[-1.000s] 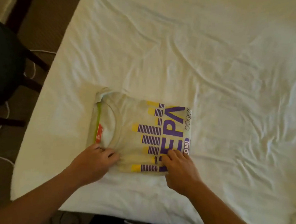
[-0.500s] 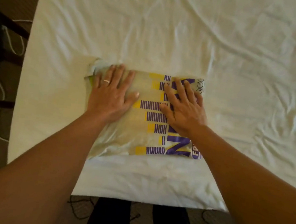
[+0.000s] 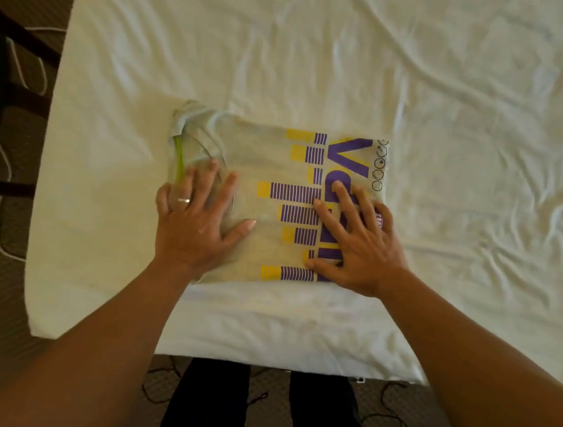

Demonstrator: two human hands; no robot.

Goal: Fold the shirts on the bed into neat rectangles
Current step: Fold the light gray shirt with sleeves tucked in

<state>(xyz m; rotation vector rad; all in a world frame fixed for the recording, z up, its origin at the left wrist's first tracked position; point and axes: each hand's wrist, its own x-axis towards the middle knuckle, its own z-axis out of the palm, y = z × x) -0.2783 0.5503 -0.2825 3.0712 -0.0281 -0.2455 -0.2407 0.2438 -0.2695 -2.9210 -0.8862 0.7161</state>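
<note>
Both palms cover part of the folded shirt (image 3: 271, 164), so the lower ends of its purple letters and some yellow-and-purple bars are hidden, and the small round marks along its right edge are too fine to read. The bed (image 3: 422, 89) runs out of view at the top and right; only its near edge and left edge show whole.

The shirt lies as a rectangle near the bed's near edge, closer to the left edge than the right, collar toward the left (a green strip shows inside the neck). The left hand (image 3: 197, 219), with a ring (image 3: 183, 200) on one finger, lies flat on the collar end, fingers spread. The right hand (image 3: 356, 241) lies flat on the printed end, fingers spread too; neither pinches the cloth.

The sheet is white and creased. Left of the bed are dark chair legs (image 3: 26, 99) and a white cord (image 3: 2, 165) on carpet. Beyond and right of the shirt the sheet lies wide.
</note>
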